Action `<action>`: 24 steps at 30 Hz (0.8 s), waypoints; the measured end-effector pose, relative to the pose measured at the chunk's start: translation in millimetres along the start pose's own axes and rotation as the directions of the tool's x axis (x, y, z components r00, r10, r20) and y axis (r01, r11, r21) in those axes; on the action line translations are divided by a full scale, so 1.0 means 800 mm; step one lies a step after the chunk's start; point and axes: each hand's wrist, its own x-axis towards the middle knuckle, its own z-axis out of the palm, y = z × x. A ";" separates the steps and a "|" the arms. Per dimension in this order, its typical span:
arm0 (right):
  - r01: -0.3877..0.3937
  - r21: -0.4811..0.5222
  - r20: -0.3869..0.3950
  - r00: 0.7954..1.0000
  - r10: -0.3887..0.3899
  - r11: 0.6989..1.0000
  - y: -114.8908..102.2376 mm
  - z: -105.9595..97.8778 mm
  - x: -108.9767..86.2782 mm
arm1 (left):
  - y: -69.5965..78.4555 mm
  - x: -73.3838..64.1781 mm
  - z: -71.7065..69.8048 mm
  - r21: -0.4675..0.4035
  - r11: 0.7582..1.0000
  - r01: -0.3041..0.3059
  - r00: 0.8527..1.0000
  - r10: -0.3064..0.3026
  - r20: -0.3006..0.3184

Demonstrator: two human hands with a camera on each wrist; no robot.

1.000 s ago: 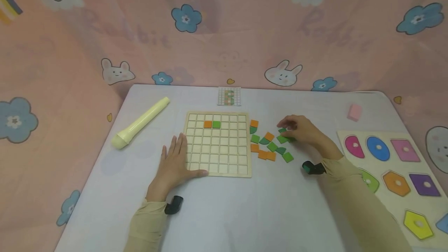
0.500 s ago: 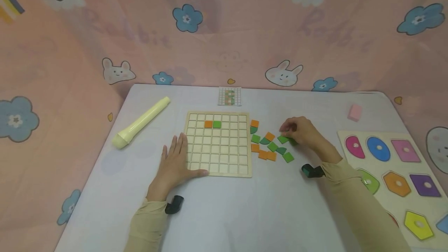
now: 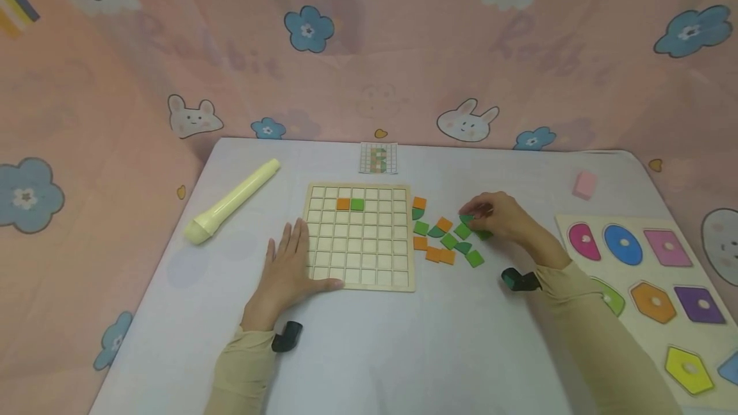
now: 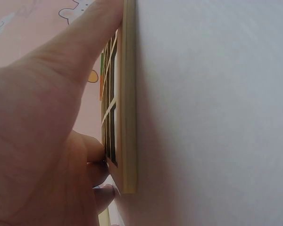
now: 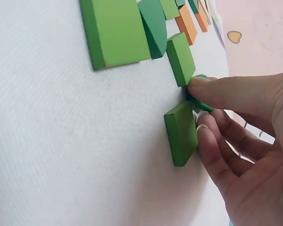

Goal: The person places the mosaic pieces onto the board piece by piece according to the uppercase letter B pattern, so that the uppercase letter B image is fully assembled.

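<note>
- One orange tile (image 3: 343, 204) and one green tile (image 3: 357, 204) sit side by side in the second-farthest row of the board (image 3: 369, 247).
- Left hand (image 3: 285, 274), fingers straight, touches the board's left edge, thumb on its near edge.
- Right hand (image 3: 500, 215), right of the board, pinches a dark green piece (image 5: 199, 102).
- Loose tiles (image 3: 449, 241) lie just right of the board.

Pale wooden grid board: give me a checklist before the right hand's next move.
Left hand touching the pale wooden grid board: ok.
Orange square tile and light green square tile in adjacent cells: ok.
Right hand pinching the dark green tile: ok.
That tile lifted off the white tablecloth: cannot tell.
Right hand clear of the neighbouring green tile: not ok, apparently touching.
Small printed grid card uncovered: ok.
</note>
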 end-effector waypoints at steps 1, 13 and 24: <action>0.008 -0.007 0.000 1.000 -0.008 1.000 -0.001 0.000 0.000 | 0.000 0.000 0.000 -0.002 1.000 0.002 1.000 -0.002 0.003; 0.096 0.045 -0.155 0.984 -0.088 0.994 -0.016 0.027 0.015 | 0.001 0.000 0.000 -0.008 1.000 0.000 1.000 0.000 0.003; 0.115 0.232 -0.227 0.972 -0.062 0.966 -0.061 0.067 0.040 | -0.001 0.001 0.001 -0.012 1.000 -0.001 1.000 0.001 0.001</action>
